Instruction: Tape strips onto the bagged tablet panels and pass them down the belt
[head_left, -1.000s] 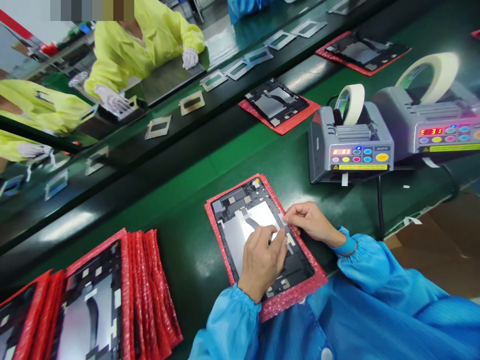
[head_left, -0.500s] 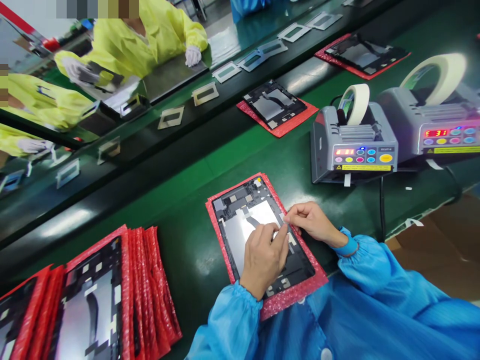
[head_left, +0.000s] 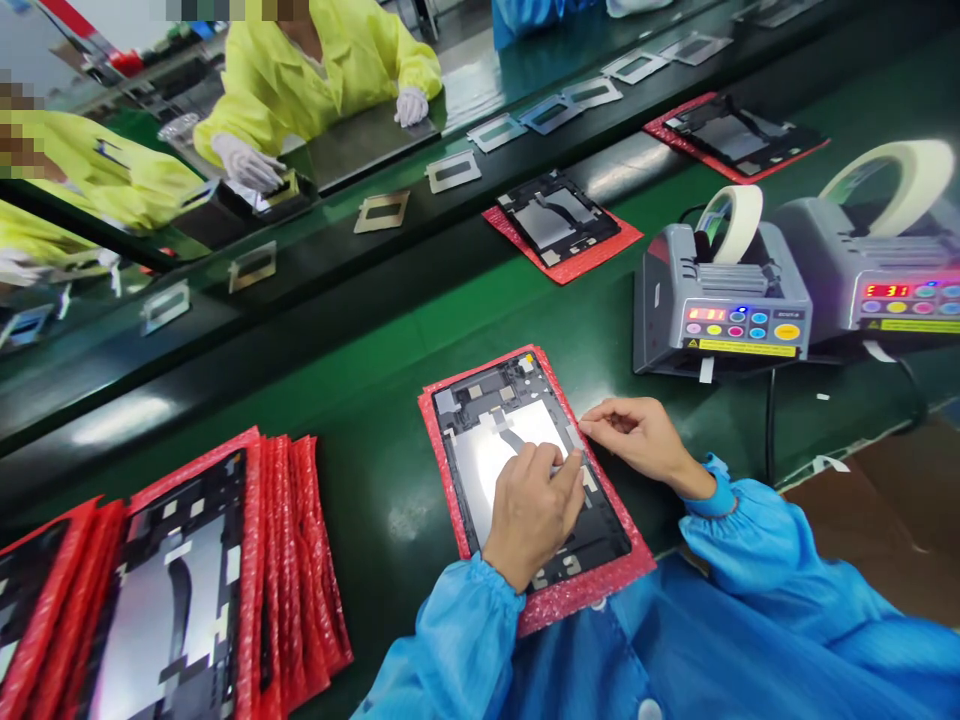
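A black tablet back panel (head_left: 495, 420) with a silver middle lies on a red bubble-wrap sheet (head_left: 577, 595) on the green belt in front of me. My left hand (head_left: 534, 515) rests on the panel, its fingers curled and its fingertips pressed on the right part of it. My right hand (head_left: 637, 438) sits at the panel's right edge, thumb and fingers pinched together there. What the pinch holds is too small to name. Both my sleeves are blue.
Two grey tape dispensers (head_left: 720, 295) (head_left: 877, 265) with tape rolls stand at the right. A stack of panels on red sheets (head_left: 187, 580) lies at the left. More panels (head_left: 559, 225) (head_left: 739, 135) ride the belt. People in yellow coats (head_left: 315, 70) work across a far line with small frames.
My right hand has drawn slightly right, off the panel's middle to its right edge. My left hand stays pressed on the panel. The view has shifted a little.
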